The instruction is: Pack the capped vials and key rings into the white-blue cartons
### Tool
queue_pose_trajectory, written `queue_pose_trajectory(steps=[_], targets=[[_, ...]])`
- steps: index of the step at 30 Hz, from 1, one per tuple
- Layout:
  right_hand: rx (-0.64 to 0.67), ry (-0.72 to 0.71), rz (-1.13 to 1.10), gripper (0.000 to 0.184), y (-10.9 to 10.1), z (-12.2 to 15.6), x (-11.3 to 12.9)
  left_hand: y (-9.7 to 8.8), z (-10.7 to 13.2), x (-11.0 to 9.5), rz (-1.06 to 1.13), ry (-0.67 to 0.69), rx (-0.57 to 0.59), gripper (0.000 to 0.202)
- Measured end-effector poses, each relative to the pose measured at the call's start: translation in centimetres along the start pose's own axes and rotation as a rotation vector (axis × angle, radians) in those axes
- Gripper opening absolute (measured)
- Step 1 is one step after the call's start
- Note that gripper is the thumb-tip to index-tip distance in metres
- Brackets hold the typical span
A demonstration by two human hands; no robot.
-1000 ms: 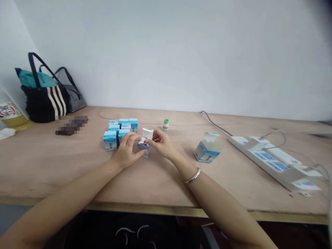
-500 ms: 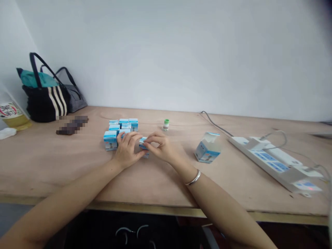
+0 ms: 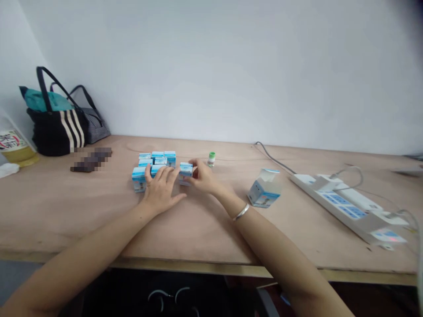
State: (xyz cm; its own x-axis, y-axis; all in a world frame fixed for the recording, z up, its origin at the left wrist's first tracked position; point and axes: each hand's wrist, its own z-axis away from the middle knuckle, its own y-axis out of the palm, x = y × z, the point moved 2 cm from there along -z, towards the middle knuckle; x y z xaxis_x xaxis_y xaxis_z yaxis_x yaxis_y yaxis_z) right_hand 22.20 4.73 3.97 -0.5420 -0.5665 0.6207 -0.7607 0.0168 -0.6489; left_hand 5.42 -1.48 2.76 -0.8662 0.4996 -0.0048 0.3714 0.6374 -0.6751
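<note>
Blue-white carton in right hand — left hand on carton cluster

My right fingers hold a small blue and white box standing up straight. My left fingers lie spread on more little boxes, packed close in a group.

A striped tote bag and power strip sit well apart.

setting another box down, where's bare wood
Bare plywood lies between the right hand holding a small box and the see-through box, and between the blue-and-white box cluster and the blurred dark patch. Crowded: that cluster, around the left hand.
</note>
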Motion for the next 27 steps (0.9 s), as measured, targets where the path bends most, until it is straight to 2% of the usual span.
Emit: queue_pose_trajectory(steps=[3, 6, 10, 13, 15, 17, 20, 24, 27], targets=[[-0.017, 0.048, 0.008, 0.049, 1.1, -2.3, -0.7, 0.2, 0.0, 0.3, -0.019, -0.042, 0.0, 0.056], [0.005, 0.026, 0.014, 0.046, 2.5, -3.6, -0.5, 0.3, 0.1, 0.6, -0.036, -0.058, 0.017, 0.042], [-0.018, 0.011, -0.062, 0.047, 3.9, -3.8, 0.1, 0.3, 0.2, 0.7, -0.034, -0.052, 0.021, 0.031], [-0.024, 0.048, -0.051, 0.052, 3.6, -3.0, 0.5, 0.2, 0.3, 0.7, -0.034, -0.039, 0.02, 0.03], [-0.007, 0.057, 0.113, 0.044, 2.6, -2.1, 0.9, 0.2, 0.3, 0.7, -0.048, -0.028, 0.025, 0.03], [0.022, 0.055, 0.358, 0.027, 1.0, -0.7, 1.5, 0.2, 0.3, 0.7, -0.057, -0.017, 0.03, 0.03], [-0.065, 0.178, 0.663, 0.013, -2.0, 2.0, 1.9, 0.3, 0.3, 0.7, -0.056, -0.01, 0.04, 0.029], [-0.186, 0.317, 0.862, 0.023, -6.3, 4.8, 1.3, 0.3, 0.4, 0.7, -0.059, -0.012, 0.042, 0.029], [-0.12, 0.464, 0.906, 0.03, -8.7, 5.3, 0.2, 0.4, 0.4, 0.6, -0.069, 0.002, 0.05, 0.03]])
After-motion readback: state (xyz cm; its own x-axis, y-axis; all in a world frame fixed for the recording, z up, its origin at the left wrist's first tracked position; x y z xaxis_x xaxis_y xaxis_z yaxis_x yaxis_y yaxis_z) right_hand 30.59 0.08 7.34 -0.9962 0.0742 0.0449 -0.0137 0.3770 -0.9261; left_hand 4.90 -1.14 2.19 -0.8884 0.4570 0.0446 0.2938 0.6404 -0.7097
